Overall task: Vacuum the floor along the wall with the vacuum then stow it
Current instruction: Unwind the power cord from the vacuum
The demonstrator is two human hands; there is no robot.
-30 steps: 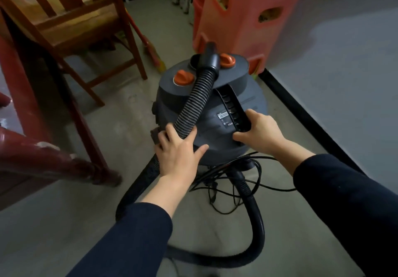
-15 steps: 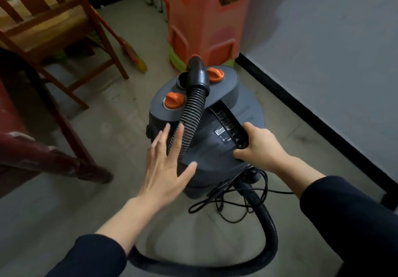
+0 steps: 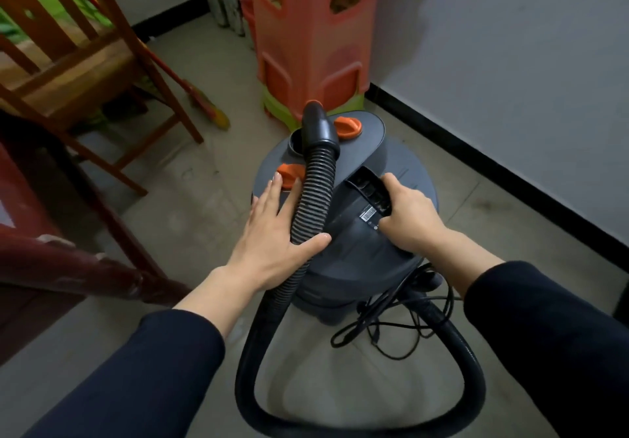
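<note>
While right hand point(image 3: 408, 216) grips vacuum point(image 3: 357, 243) handle point(image 3: 367, 185) & left hand point(image 3: 269, 233) lies spread flat by hose point(image 3: 315, 192), push slow twd stools point(image 3: 306, 46) at top centre; mind cord point(image 3: 371, 315).

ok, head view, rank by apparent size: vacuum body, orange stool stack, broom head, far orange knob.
1. vacuum body
2. orange stool stack, farther and cropped at top
3. broom head
4. far orange knob

Home room: wooden chair point(image 3: 78, 63), broom point(image 3: 207, 110), stacked plastic stools point(image 3: 306, 46).
</note>
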